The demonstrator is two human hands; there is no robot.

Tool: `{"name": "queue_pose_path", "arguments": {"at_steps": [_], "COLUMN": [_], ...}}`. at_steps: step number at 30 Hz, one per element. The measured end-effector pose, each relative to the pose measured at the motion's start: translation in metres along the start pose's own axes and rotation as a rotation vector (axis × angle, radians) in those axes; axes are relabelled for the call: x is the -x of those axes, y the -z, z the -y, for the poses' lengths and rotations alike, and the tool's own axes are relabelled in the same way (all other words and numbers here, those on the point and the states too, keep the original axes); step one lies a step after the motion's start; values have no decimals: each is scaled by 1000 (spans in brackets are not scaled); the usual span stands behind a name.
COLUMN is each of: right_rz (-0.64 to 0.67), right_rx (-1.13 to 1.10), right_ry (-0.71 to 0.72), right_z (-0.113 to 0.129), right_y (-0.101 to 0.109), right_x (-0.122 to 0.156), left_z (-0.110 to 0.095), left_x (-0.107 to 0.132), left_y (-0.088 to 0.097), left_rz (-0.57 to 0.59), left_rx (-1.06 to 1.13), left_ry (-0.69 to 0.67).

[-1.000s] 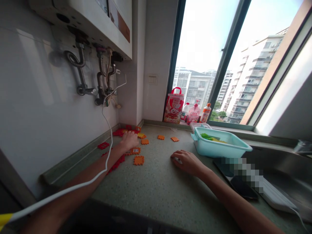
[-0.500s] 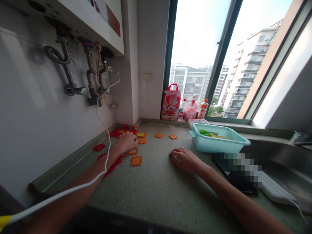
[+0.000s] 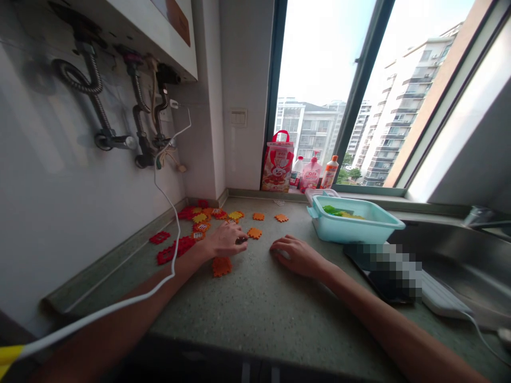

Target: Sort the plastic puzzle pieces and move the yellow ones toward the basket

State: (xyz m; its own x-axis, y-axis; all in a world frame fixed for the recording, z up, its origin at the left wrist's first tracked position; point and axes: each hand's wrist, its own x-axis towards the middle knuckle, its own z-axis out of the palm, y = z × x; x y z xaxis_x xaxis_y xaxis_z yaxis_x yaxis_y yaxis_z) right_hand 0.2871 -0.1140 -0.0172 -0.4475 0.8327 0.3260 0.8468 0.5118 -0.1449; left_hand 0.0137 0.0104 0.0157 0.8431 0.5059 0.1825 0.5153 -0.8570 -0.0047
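Note:
My left hand [image 3: 226, 240] is low over the counter, palm down, with its fingers curled in. Whatever those fingers may hold is hidden from view. Just right of its fingertips lies a small orange jigsaw-edged tile [image 3: 254, 233]; I cannot tell if they touch. A larger orange tile [image 3: 222, 266] lies flat below the wrist. Behind and left of this hand are red tiles [image 3: 181, 247] and a yellow tile [image 3: 236, 215], some overlapping. My right hand [image 3: 297, 255] rests on the counter, fingers loosely bent and empty.
Two more orange tiles, one left [image 3: 258, 216] and one right [image 3: 281, 218], lie farther back. A light blue tub [image 3: 359, 229] with green and yellow pieces stands beside the sink [image 3: 451, 266]. A white cable [image 3: 120, 303] crosses before my left forearm. Bottles [image 3: 311, 173] line the window sill.
My left hand has come right and slightly nearer from the tile pile. The small orange tile has shifted right along the counter. My right hand is nearly still; the view has moved slightly.

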Motion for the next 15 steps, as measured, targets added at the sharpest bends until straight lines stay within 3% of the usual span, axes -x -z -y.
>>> {"name": "queue_pose_path", "arguments": {"at_steps": [3,8,12,15], "right_rz": [-38,-75,-88,-41], "right_rx": [-64,-68,-52,-63], "right_ry": [38,-18,47,98], "right_z": [3,1,9,20], "right_y": [-9,-21,-20,-14], "right_x": [-7,-15,-16,-16], "left_z": [-7,-9,-3,3], "left_x": [1,2,-3,-7], "left_y": [3,7,-5,-16], "left_rz": [28,80,-67,-78], "left_rx": [123,422,286,113], "left_ry": [-104,-232,-192,-188]}}
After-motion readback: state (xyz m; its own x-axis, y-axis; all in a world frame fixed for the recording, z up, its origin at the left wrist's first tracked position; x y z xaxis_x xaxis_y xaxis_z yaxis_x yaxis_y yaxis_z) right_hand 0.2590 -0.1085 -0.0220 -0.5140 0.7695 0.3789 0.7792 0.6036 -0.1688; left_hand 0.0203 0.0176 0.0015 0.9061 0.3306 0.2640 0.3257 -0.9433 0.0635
